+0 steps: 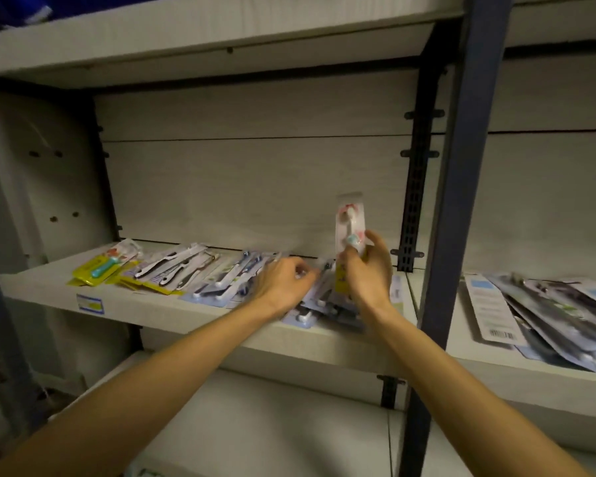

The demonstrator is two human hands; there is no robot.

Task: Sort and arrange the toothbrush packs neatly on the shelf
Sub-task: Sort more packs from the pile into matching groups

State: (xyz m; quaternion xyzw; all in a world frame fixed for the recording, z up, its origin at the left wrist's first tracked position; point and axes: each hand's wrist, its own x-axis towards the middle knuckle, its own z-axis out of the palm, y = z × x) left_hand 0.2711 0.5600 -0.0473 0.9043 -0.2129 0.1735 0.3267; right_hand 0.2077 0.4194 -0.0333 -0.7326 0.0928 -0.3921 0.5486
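Nearest to us, both forearms reach up and away from the bottom corners toward the middle shelf (186, 313). We note the right hand (370, 273) holding one toothbrush pack (350, 232) upright, its long axis vertical, top end standing well above the fingers against the back panel (255, 187); thumb and fingers are curled round its lower half, clamped on it. We note the left hand (283, 282) just to the left, lying knuckles-up on the loose pile of packs (310, 304), fingers bent down onto them; motion blur prevents us from telling whether it pinches a pack or only presses on the pile. Hands are near each other but apart. Further left, yellow-backed packs (98, 268) lie flat and fanned, long axes running near to far, then white and dark packs (176, 266). Beyond the dark upright post (456, 201), a separate heap (537, 315) lies on the right bay. We judge the raised pack belongs with the yellow group at far left, so the right hand must cross over the left.
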